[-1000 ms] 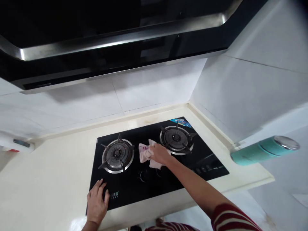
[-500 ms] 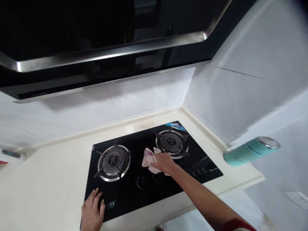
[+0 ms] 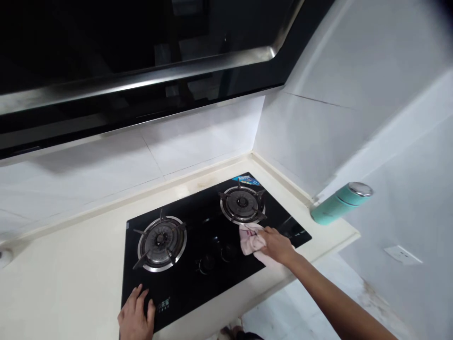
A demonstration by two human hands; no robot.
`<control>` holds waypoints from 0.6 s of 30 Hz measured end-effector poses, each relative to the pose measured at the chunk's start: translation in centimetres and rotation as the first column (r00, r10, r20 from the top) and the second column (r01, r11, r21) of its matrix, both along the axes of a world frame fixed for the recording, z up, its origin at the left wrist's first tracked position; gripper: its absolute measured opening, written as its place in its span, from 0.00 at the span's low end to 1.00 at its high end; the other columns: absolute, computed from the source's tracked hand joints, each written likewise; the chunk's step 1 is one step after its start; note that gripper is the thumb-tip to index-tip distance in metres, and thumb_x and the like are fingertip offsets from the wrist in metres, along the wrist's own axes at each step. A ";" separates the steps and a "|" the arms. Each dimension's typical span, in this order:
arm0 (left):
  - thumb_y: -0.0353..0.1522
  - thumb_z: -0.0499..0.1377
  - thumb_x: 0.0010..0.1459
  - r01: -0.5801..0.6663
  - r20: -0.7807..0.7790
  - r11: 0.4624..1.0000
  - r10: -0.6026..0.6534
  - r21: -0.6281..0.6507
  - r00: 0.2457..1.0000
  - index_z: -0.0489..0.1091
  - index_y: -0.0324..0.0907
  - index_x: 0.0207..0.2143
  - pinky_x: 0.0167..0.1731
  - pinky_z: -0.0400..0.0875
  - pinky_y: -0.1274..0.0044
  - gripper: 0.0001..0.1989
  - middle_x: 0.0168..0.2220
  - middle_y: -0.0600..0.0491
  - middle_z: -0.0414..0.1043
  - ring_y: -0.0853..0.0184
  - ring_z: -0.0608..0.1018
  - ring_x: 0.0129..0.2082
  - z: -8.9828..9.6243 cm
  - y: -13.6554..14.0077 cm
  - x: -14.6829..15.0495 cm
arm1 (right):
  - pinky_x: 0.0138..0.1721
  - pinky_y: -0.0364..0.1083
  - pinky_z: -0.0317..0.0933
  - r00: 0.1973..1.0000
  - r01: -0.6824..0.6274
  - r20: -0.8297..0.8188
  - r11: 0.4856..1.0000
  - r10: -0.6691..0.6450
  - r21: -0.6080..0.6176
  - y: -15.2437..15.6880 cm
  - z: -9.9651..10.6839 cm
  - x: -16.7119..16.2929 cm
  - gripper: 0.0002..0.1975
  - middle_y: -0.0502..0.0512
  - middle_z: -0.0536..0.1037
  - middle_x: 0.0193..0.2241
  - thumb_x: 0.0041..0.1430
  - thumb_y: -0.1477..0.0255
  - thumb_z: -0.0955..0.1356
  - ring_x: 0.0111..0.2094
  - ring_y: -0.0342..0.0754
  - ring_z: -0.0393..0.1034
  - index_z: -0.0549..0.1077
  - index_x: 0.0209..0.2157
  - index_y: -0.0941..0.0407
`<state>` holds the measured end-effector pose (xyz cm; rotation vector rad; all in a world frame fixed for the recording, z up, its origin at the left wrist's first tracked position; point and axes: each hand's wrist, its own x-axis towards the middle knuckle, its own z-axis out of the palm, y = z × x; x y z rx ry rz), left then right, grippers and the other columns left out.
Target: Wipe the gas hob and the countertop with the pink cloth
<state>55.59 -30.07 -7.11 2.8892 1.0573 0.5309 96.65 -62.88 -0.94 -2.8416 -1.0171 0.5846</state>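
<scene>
Right hand (image 3: 278, 244): fingers curled, gripping a crumpled pink cloth (image 3: 250, 238), which extends left of the fingers and below the palm onto the cooktop (image 3: 201, 215). Left hand (image 3: 137, 315): fingers slightly spread, resting on the cooktop's near corner. Two knobs (image 3: 205, 264) sit between the hands. One burner (image 3: 162, 241) lies beyond each hand. A green bottle (image 3: 334, 208) stands on the surface (image 3: 71, 264), right of and beyond the right hand.

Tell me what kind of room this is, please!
It looks like a kitchen. You can see a black stove with two round burners, set into a pale counter. The big dark thing above looks like a cooker hood.
</scene>
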 end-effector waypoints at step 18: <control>0.49 0.44 0.62 -0.371 0.014 0.903 0.383 -0.218 0.924 0.68 0.46 0.53 0.56 0.62 0.52 0.27 0.60 0.42 0.65 0.49 0.64 0.63 0.3 -2.6 4.1 | 0.46 0.53 0.63 0.890 0.410 0.184 0.909 -0.416 0.076 -0.6 -1.0 12.9 0.23 0.65 0.68 0.52 0.64 0.65 0.63 0.55 0.60 0.64 0.65 0.60 0.53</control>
